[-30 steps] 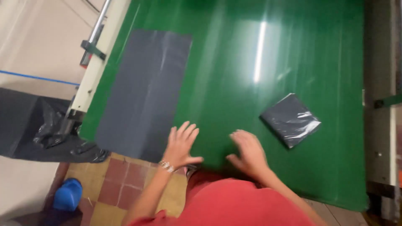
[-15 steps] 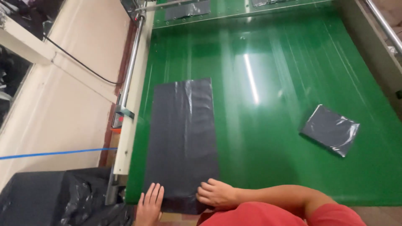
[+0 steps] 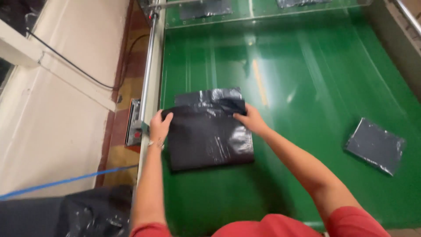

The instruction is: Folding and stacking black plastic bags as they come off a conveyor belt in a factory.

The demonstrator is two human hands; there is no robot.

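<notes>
A black plastic bag (image 3: 206,134) lies on the green belt (image 3: 307,79), doubled over on itself so its near part covers most of the far part. My left hand (image 3: 159,125) grips the folded edge at the bag's left corner. My right hand (image 3: 249,118) pinches the same edge at its right corner. A strip of the lower layer shows beyond my hands. A small folded black bag (image 3: 374,145) rests on the belt to the right, apart from both hands.
A metal side rail (image 3: 149,83) borders the belt's left edge, with a small control box (image 3: 133,128) on it. More dark sheets (image 3: 206,8) lie at the belt's far end. A heap of black plastic (image 3: 70,215) sits at lower left.
The long bag lay flat half a second ago with my hands at its near end. Now both hands have carried that end forward, folding the bag in half.
</notes>
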